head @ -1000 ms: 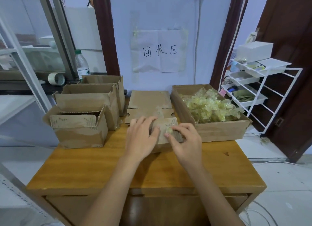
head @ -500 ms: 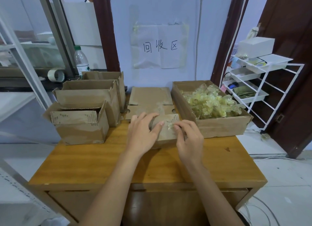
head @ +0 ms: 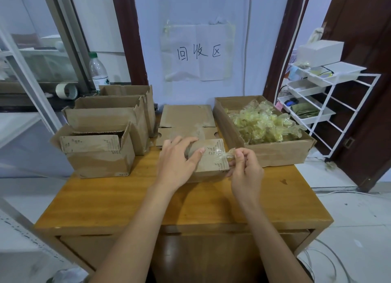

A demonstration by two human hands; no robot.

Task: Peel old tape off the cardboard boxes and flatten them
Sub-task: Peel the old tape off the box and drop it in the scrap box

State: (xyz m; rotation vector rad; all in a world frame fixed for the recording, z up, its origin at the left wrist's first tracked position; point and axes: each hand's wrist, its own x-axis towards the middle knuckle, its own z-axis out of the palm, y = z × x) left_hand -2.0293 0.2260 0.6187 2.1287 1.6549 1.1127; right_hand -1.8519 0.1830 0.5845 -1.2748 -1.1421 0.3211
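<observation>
Two hands work mid-tabletop: left hand [head: 177, 160] presses the small box [head: 209, 162] down with straight fingers, right hand [head: 245, 168] pinches its tape [head: 222, 153]. Pulling too fast could snap the tape or tear cardboard.

Wooden table [head: 127, 200] with a drawer front below; behind it a pale wall carrying a taped paper sign [head: 197, 53] with three handwritten characters, a white cable [head: 246, 39] running down beside it. To the left, a glass partition in a metal frame [head: 63, 39], with a clear plastic bottle [head: 98, 72], green cap, and a roll of tape [head: 66, 90] lying on its side on the dark ledge. To the right, a white wire rack [head: 338, 113] of shallow trays, a white box [head: 320, 52] on top and a green cloth [head: 304, 111] in a lower tray, standing against a dark brown door [head: 370, 71]
</observation>
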